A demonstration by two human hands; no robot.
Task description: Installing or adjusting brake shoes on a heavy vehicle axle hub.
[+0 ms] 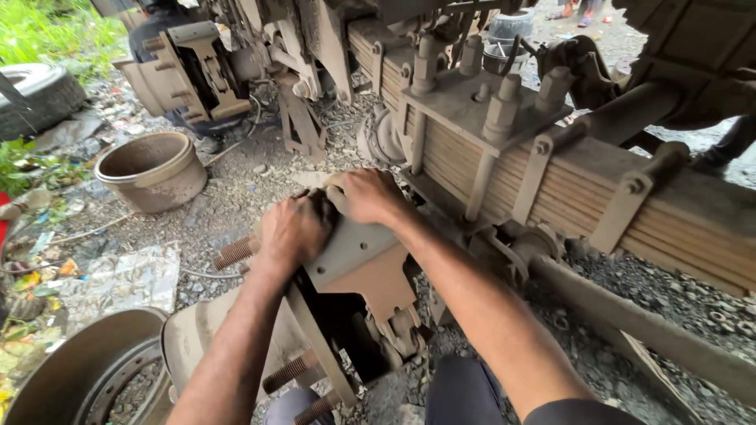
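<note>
Here we have both hands on the wheel hub point(346, 299); our left hand point(293, 230) is closed over its top plate beside a bare stud point(234, 253), our right hand point(368, 194) wraps the upper edge. The brake drum point(87, 374) lies off, left of the hub; the hub remains mounted. The leaf spring point(583, 189) crowds its right; gravel point(228, 205) lies open beyond.

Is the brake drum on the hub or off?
Off. The brake drum lies on the gravel at lower left, open side up, and the hub shows bare wheel studs. Both hands grip the brake assembly above it.
</note>
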